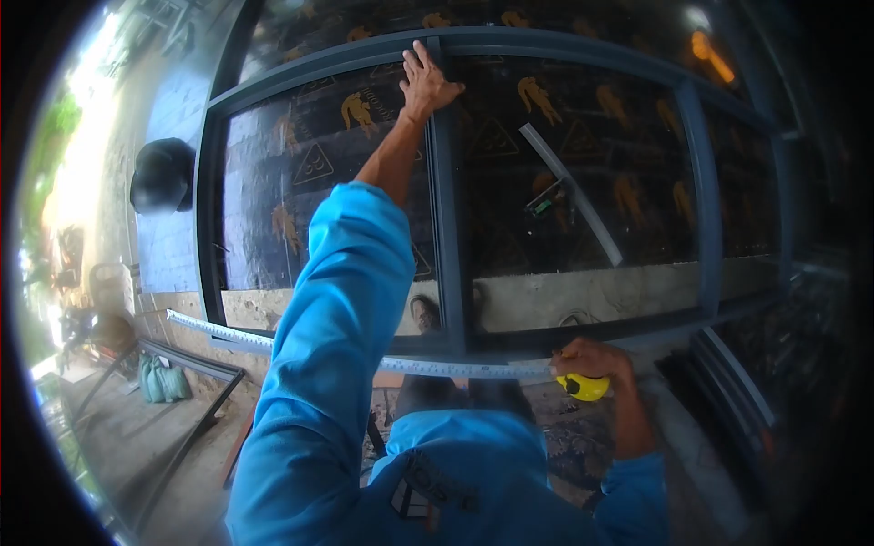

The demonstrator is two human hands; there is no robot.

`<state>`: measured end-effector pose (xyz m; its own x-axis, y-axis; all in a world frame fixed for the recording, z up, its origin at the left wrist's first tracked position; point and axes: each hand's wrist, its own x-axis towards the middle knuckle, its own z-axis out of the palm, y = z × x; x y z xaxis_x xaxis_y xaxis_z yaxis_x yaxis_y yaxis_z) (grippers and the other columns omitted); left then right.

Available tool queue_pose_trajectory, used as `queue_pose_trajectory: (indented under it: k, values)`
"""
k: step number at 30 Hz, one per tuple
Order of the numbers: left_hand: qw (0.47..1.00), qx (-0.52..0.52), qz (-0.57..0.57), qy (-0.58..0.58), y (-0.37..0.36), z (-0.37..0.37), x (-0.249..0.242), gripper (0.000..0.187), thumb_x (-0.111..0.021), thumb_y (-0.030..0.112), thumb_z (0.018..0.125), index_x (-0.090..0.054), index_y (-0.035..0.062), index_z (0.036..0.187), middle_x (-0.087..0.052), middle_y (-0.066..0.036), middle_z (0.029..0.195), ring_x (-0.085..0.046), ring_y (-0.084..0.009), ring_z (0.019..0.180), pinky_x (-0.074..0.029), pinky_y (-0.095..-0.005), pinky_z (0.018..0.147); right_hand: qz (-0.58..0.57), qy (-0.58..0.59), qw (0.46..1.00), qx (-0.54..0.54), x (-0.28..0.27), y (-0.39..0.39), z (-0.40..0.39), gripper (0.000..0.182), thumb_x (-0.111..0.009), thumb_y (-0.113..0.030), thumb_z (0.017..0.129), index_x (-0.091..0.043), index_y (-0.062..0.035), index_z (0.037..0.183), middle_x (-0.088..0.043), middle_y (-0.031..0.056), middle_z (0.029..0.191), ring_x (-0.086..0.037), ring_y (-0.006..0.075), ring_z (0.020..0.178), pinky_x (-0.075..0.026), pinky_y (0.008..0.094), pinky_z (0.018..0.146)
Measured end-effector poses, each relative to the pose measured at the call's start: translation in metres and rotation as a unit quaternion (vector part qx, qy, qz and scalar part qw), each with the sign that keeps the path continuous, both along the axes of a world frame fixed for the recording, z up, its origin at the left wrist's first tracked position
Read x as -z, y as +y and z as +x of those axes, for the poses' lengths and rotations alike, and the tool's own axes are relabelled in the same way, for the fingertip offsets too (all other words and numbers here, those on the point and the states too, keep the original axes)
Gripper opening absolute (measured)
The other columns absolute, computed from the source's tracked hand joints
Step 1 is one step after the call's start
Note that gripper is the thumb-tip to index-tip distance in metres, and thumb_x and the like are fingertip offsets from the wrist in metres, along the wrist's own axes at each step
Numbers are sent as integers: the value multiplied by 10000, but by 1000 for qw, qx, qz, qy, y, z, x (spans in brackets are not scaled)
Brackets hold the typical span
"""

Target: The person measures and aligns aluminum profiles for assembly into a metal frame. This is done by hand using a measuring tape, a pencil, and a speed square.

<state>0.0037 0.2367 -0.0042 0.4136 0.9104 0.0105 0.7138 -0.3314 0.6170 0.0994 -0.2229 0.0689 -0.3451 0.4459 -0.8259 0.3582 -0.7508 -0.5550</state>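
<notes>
My left hand (424,89) reaches to the far side of a dark grey metal frame (444,218), its fingers spread over the joint where a middle bar meets the far rail. Near my waist, my right hand (596,358) is closed on a yellow tape measure (583,387). The tape's blade (455,369) is pulled out and runs left along the frame's near side, passing under my left arm. A metal ruler (583,209) with a small sliding head (544,197) lies on the dark printed board (510,218) within the frame.
A dark rounded object (162,175) sits left of the frame. Dark metal bars lie on the floor at left (196,364) and at right (719,400). A greenish bag (164,379) rests on the floor at left. An orange object (712,56) shows at far right.
</notes>
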Motion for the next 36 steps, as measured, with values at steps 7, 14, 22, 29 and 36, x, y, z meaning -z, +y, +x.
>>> queue_pose_trajectory:
  k: [7, 14, 22, 29, 36]
  values:
    - [969, 70, -234, 44, -251, -125, -18, 853, -651, 480, 770, -230, -61, 1277, -346, -291, 1251, -366, -377, 1190, -331, -448, 979, -19, 1, 1000, -18, -6, -51, -9, 288, -652, -296, 774, -697, -26, 864, -665, 78, 781, -613, 168, 746, -458, 319, 714]
    - [943, 194, -210, 171, -269, -304, -92, 626, -392, 567, 901, -604, 17, 690, -551, -127, 588, -548, -303, 586, -461, -423, 640, 66, 21, 998, -10, -4, 16, -7, 252, -590, -230, 756, -613, 9, 681, -561, 40, 591, -511, 102, 555, -409, 255, 573]
    - [972, 197, 10, 124, -284, -375, -73, 478, -450, 486, 904, -596, 77, 705, -536, -52, 623, -561, -214, 720, -368, -342, 804, -57, 2, 998, 26, -3, 22, 8, 219, -608, -189, 734, -638, 27, 712, -607, 80, 622, -569, 142, 493, -458, 259, 491]
    - [963, 235, 1, 130, -287, -380, -72, 418, -490, 447, 893, -605, 71, 749, -493, -45, 613, -492, -210, 658, -367, -356, 786, -93, 12, 996, 12, -5, 23, 24, 209, -611, -164, 750, -633, 44, 743, -621, 112, 642, -596, 172, 483, -493, 280, 468]
    - [979, 164, 46, 111, -272, -380, -43, 299, -517, 377, 907, -596, 93, 858, -530, -49, 701, -531, -192, 764, -353, -351, 800, 33, -59, 997, -35, 3, 31, 13, 254, -601, -212, 756, -643, 37, 731, -609, 80, 631, -563, 144, 513, -453, 277, 511]
